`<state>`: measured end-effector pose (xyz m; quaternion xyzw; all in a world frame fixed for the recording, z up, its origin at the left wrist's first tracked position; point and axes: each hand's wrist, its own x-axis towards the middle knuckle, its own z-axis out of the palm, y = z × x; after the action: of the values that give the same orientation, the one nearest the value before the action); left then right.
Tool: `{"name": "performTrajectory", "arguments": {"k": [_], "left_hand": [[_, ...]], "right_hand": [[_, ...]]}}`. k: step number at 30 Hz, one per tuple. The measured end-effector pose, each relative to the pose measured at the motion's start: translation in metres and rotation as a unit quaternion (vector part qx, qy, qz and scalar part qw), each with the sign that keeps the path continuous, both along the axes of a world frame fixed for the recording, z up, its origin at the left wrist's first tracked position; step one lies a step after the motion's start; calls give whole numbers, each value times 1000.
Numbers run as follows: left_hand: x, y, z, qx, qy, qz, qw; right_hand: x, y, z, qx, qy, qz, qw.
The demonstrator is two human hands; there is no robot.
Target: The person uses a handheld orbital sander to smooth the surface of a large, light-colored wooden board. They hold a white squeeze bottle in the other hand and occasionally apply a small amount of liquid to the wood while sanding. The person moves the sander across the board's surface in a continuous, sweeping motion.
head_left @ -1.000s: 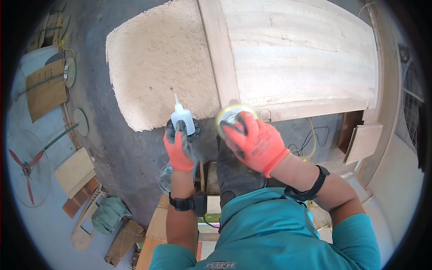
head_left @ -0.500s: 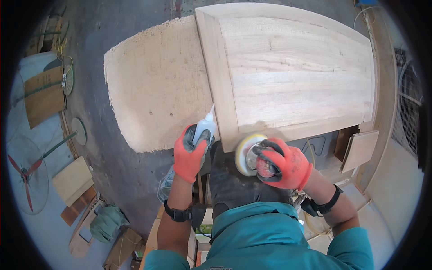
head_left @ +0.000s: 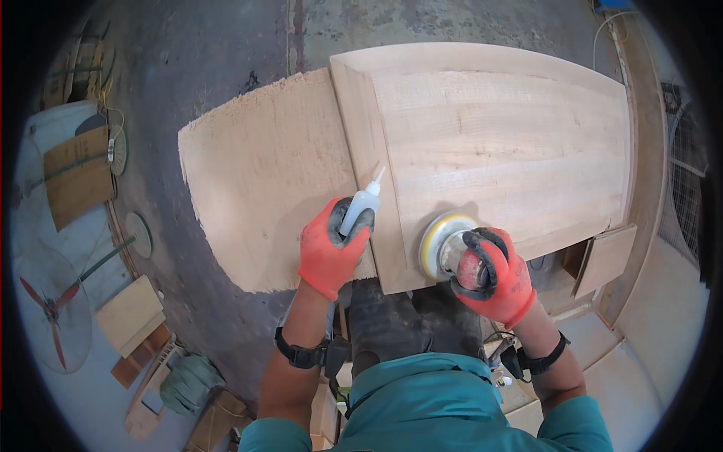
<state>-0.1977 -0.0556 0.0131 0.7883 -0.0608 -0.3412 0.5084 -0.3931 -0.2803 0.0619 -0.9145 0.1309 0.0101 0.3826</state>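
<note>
My left hand [head_left: 334, 245], in a red glove with dark palm and fingertips, is closed round a white squeeze bottle [head_left: 363, 207]. Its thin nozzle points up and away, over the frame strip of a pale wooden panel [head_left: 504, 143]. In a matching glove, my right hand [head_left: 497, 275] grips the red top of a round sander [head_left: 452, 252] with a yellow-edged pad. The sander is tilted at the panel's near edge, its pad facing left; whether it touches the wood I cannot tell. The panel lies on a rough-edged tan board [head_left: 263, 181], which sticks out to the left.
A standing fan [head_left: 51, 309] with red blades is at the far left, near a sheet of brown cardboard [head_left: 75, 177]. Flat wood pieces [head_left: 128, 313] and a green cloth [head_left: 188, 383] lie at lower left. Small wooden boards [head_left: 605, 256] stand right of the panel.
The sander has moved right and slightly up, from beside the panel's corner to over its near edge. My left hand has shifted right with the bottle. The panel and board appear lower in view.
</note>
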Motion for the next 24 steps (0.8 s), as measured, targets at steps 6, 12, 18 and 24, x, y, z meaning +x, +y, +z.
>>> {"name": "performTrajectory", "arguments": {"k": [6,12,18,24], "left_hand": [[32,-22,1,32,-20,-10,999],[51,-37,-4,23,-72,-36,997],[61,-40,-3,53,-82,-51,994],[60,-41,3,77,-101,-58,990]], "right_hand": [[15,-7,4,1,7,-26,1000],[21,-11,8,22,-12,-22,999],[24,-14,11,25,-30,-23,999],[29,-18,15,28,-37,-27,999]]}}
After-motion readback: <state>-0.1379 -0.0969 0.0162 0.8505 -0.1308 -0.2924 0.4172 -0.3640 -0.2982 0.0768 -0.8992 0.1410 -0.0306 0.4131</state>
